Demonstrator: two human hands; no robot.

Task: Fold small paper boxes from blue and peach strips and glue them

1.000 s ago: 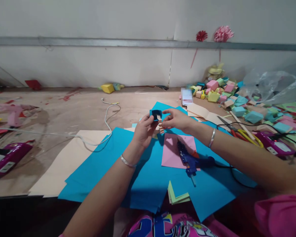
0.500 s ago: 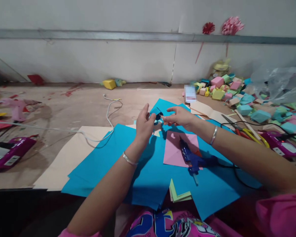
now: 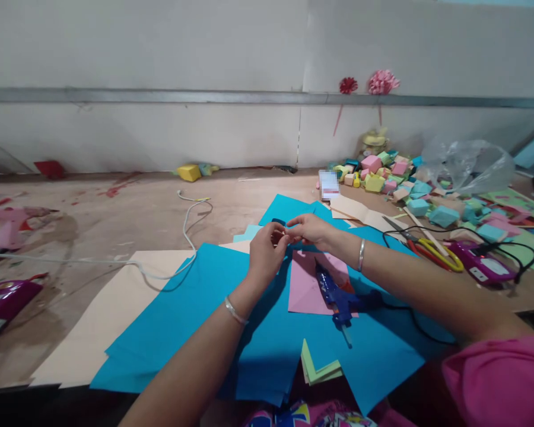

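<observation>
My left hand (image 3: 268,248) is closed, its thumb and fingers pinched on a small folded blue paper piece (image 3: 279,222), mostly hidden behind the fingers. My right hand (image 3: 312,230) meets it from the right, its fingertips pressed together at the same piece. Blue paper sheets (image 3: 213,296) lie beneath both arms. Just below the hands, a pink paper square (image 3: 299,290) bears a dark blue glue gun (image 3: 331,290), its nozzle pointing up and left. Folded pale green paper strips (image 3: 323,372) lie near the front edge.
To the right are scissors (image 3: 442,254), a purple power strip (image 3: 483,264) and a heap of small paper boxes (image 3: 374,182). A phone (image 3: 329,185) lies behind my hands. Leftward are peach sheets (image 3: 89,320), a white cable (image 3: 184,228), a pink glue gun (image 3: 15,225) and another purple power strip (image 3: 11,305).
My hands have come together, and the fingers, spread before, have closed at the small blue paper piece. The view has tilted up and turned slightly right.
</observation>
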